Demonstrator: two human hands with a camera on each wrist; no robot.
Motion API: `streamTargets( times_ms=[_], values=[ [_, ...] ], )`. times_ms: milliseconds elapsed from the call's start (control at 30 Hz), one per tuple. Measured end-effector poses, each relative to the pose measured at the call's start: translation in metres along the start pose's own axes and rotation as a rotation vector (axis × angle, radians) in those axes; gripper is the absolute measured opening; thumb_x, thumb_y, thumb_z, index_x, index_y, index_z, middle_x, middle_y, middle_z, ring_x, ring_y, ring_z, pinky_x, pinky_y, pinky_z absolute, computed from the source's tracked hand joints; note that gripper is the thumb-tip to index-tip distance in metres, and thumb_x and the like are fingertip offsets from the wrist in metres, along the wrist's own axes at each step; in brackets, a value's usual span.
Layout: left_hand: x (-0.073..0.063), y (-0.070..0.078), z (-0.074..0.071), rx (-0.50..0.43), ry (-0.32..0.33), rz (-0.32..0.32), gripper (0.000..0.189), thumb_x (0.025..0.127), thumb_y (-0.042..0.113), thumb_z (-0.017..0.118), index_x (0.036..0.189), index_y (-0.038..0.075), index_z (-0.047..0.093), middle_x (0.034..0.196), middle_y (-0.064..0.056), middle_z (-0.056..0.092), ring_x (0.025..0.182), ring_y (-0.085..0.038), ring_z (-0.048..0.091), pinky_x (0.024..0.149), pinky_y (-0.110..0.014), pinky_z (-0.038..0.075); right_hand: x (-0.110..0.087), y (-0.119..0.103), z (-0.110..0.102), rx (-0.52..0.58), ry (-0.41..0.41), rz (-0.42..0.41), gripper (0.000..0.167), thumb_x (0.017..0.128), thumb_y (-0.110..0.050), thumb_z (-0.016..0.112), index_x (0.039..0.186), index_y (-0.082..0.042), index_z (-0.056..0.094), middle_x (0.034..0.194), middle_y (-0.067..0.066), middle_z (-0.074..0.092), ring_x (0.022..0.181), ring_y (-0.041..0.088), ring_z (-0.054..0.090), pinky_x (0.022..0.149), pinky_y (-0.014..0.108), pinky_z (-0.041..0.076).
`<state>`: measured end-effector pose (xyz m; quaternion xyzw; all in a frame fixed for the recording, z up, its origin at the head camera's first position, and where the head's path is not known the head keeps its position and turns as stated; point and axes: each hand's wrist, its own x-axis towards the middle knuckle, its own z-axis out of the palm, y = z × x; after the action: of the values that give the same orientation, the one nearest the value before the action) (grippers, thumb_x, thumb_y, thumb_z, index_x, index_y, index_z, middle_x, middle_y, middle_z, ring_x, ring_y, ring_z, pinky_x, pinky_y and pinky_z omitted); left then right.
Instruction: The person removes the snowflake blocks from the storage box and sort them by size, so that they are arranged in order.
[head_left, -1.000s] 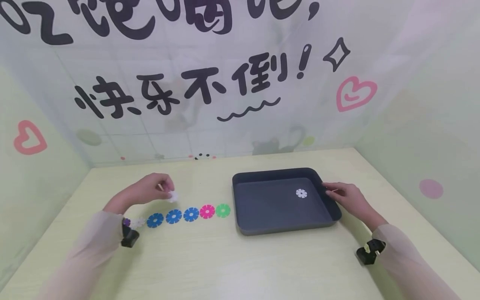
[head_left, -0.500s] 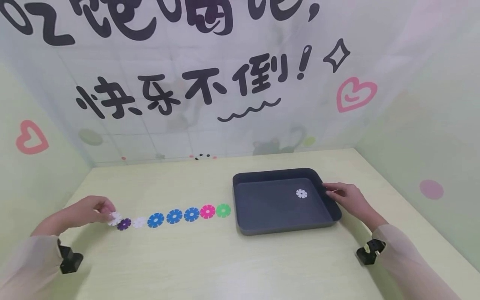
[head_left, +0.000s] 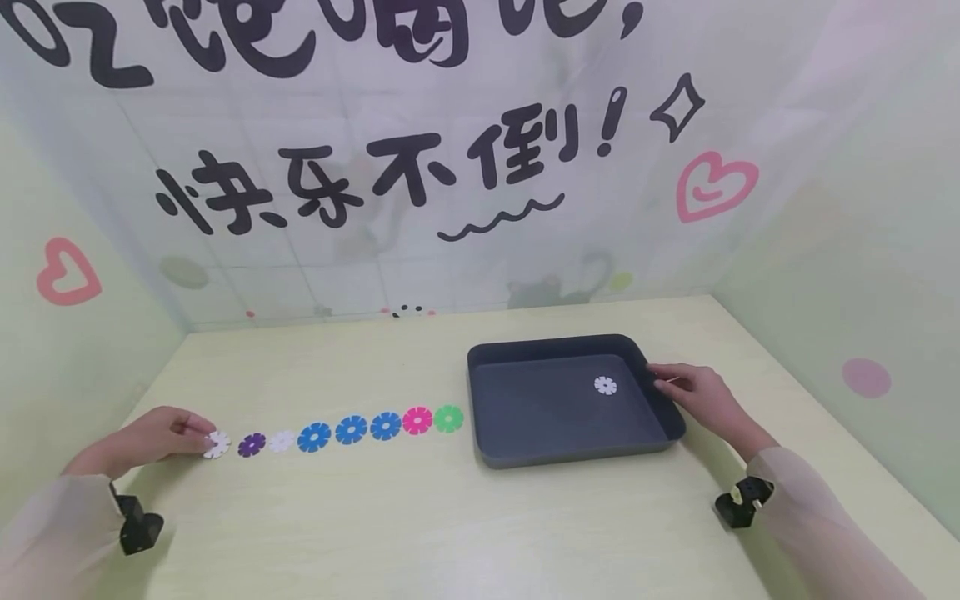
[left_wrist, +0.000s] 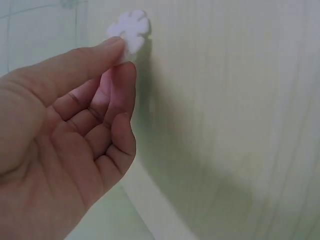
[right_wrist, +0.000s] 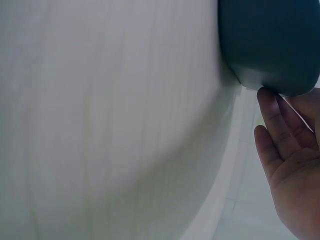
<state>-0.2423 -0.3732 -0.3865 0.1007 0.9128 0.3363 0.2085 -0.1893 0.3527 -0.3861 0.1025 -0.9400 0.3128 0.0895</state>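
At the left end of a row of notched plastic discs, my left hand pinches a white snowflake disc between thumb and fingers, low over the table. In the left wrist view the white disc stands out past the thumb tip. To its right lie a purple disc, another white one, several blue discs, a pink disc and a green disc. My right hand grips the right rim of a dark grey tray, fingers against its outside wall in the right wrist view.
One white disc lies inside the tray, toward its right side. The pale wooden table meets a printed cloth backdrop at the back, with pale walls at both sides. Each wrist wears a black camera mount.
My left hand has carried the white disc from above the row to its left end, past the purple disc, and lowered it. The right hand and tray stay in place.
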Motion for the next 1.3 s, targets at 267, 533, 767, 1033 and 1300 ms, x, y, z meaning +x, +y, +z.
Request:
streamTargets(
  times_ms=[267, 533, 767, 1033, 1300],
  values=[
    [0.003, -0.003, 0.005, 0.017, 0.013, 0.004, 0.036, 0.085, 0.017, 0.064, 0.105, -0.013, 0.059, 0.09, -0.006, 0.062, 0.069, -0.006, 0.05, 0.061, -0.025, 0.043, -0.001, 0.0, -0.001, -0.009, 0.003, -0.005, 0.031, 0.088, -0.004, 0.059, 0.116, 0.01, 0.057, 0.108, 0.026, 0.06, 0.089, 0.035, 0.062, 0.068, 0.023, 0.048],
    [0.006, -0.001, 0.01, 0.057, 0.04, -0.002, 0.034, 0.084, 0.019, 0.066, 0.102, -0.01, 0.061, 0.092, -0.007, 0.061, 0.071, -0.009, 0.048, 0.061, -0.025, 0.042, -0.004, 0.002, -0.001, 0.002, 0.001, 0.002, 0.032, 0.089, -0.007, 0.059, 0.116, 0.009, 0.057, 0.108, 0.025, 0.06, 0.089, 0.034, 0.062, 0.066, 0.022, 0.048],
    [0.004, -0.005, 0.014, 0.056, 0.068, -0.015, 0.036, 0.085, 0.022, 0.065, 0.104, -0.008, 0.061, 0.095, -0.008, 0.062, 0.075, -0.008, 0.05, 0.064, -0.024, 0.043, -0.005, 0.002, 0.001, 0.01, 0.0, 0.002, 0.032, 0.088, -0.007, 0.059, 0.116, 0.01, 0.057, 0.108, 0.025, 0.06, 0.089, 0.033, 0.062, 0.067, 0.021, 0.048],
    [0.003, 0.008, 0.012, 0.037, 0.182, 0.009, 0.045, 0.088, 0.03, 0.061, 0.11, -0.008, 0.055, 0.088, -0.007, 0.06, 0.073, -0.012, 0.053, 0.061, -0.028, 0.045, -0.002, 0.0, 0.0, 0.024, -0.007, 0.008, 0.033, 0.088, -0.007, 0.059, 0.117, 0.01, 0.056, 0.109, 0.026, 0.06, 0.09, 0.034, 0.062, 0.068, 0.02, 0.048],
    [0.025, 0.078, 0.027, 0.097, 0.186, 0.174, 0.037, 0.087, 0.028, 0.063, 0.106, -0.003, 0.057, 0.087, -0.007, 0.057, 0.078, -0.019, 0.053, 0.064, -0.031, 0.046, -0.001, 0.0, 0.0, 0.024, -0.001, 0.004, 0.033, 0.089, -0.007, 0.059, 0.116, 0.01, 0.056, 0.109, 0.026, 0.06, 0.091, 0.034, 0.062, 0.068, 0.02, 0.048]
  ],
)
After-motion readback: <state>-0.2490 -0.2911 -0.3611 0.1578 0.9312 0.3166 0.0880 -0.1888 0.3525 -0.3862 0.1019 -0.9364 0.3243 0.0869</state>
